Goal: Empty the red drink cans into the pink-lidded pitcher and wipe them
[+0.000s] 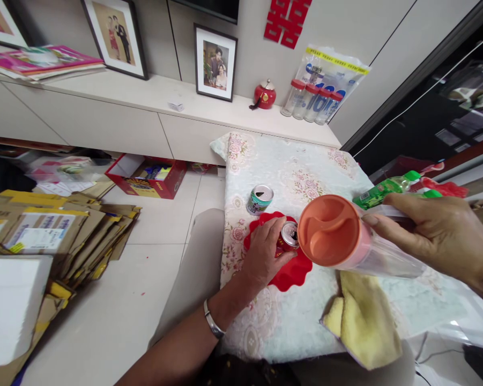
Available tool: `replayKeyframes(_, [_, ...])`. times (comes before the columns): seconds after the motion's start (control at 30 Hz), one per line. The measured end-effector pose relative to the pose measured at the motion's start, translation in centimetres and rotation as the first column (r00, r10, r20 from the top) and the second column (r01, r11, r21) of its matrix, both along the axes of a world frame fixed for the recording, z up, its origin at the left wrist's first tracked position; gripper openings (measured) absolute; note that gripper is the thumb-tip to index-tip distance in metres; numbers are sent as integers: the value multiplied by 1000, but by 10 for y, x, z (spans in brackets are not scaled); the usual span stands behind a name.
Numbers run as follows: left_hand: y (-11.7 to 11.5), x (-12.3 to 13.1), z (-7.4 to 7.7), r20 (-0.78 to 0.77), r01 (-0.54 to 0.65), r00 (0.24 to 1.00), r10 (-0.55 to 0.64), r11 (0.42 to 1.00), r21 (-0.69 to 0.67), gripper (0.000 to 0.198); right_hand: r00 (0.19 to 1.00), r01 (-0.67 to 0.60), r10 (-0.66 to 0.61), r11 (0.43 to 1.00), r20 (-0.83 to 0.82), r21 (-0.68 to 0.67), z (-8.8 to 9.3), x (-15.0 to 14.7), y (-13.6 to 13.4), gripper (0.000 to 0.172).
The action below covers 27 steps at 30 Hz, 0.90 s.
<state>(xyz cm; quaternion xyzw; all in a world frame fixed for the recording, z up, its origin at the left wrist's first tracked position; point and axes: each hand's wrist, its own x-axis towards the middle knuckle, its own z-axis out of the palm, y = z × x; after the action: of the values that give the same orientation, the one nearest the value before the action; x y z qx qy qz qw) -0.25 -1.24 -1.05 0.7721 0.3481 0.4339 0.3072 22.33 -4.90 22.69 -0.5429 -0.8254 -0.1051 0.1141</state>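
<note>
On the flowered tablecloth [281, 332] lies a red scalloped plate [293, 276]. My left hand [265, 252] is wrapped round a red can [290, 235] with an opened top, over the plate. My right hand [434, 233] grips the handle of a clear pitcher [386, 260] with an orange lid [328, 230]. The pitcher is tilted, its lid end beside the can's top. Whether liquid flows between them I cannot tell. A green opened can [259, 200] stands behind the plate.
A yellow cloth [364, 321] lies at the table's front edge. Green bottles [386, 190] lie at the right. Behind, a cabinet [161, 99] holds picture frames, a red jar [265, 95] and red-capped glass jars [305, 102]. Flattened cardboard [80, 230] is stacked on the left.
</note>
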Motion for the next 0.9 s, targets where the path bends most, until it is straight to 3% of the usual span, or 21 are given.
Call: replayKeyframes(0.9, [0,-1,-1,38,4,999,-5,1000,16,80,1000,23,-23,1000,-8,-13,-2,3,-2,66])
